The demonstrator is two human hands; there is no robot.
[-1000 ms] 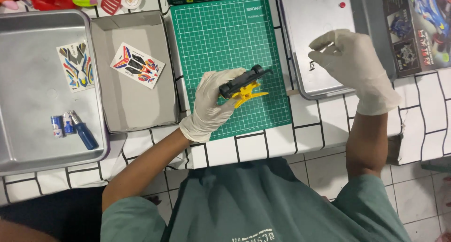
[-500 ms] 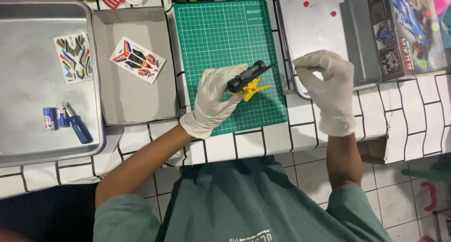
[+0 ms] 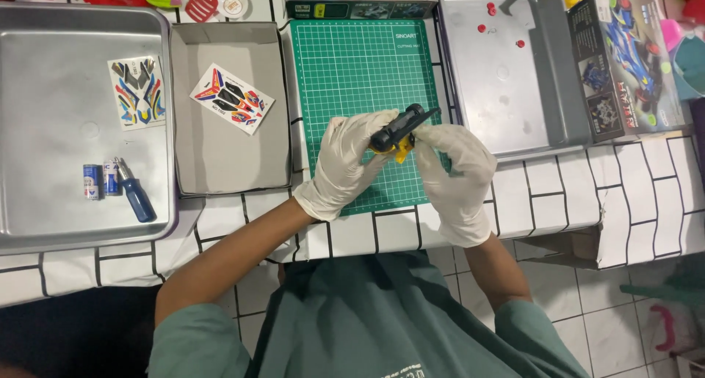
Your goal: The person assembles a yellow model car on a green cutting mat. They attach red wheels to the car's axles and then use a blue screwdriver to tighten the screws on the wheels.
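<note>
Both my hands wear white gloves and meet over the green cutting mat [image 3: 352, 70]. My left hand [image 3: 345, 161] grips a small black part with a yellow piece under it [image 3: 400, 132]. My right hand [image 3: 455, 172] touches the same part from the right, its fingers closed against the yellow piece. The part is held a little above the mat's near right corner.
A large metal tray [image 3: 59, 194] at left holds a sticker sheet [image 3: 137, 92], two small batteries [image 3: 100, 180] and a blue screwdriver [image 3: 134, 191]. A grey box [image 3: 220, 165] holds another sticker sheet [image 3: 231, 99]. A metal tray [image 3: 507, 121] with small red parts [image 3: 490, 9] and a model-car box [image 3: 628, 66] lie at right.
My right hand has come from the right-hand tray across to the black and yellow part and now touches it. My left hand has kept its hold on the part.
</note>
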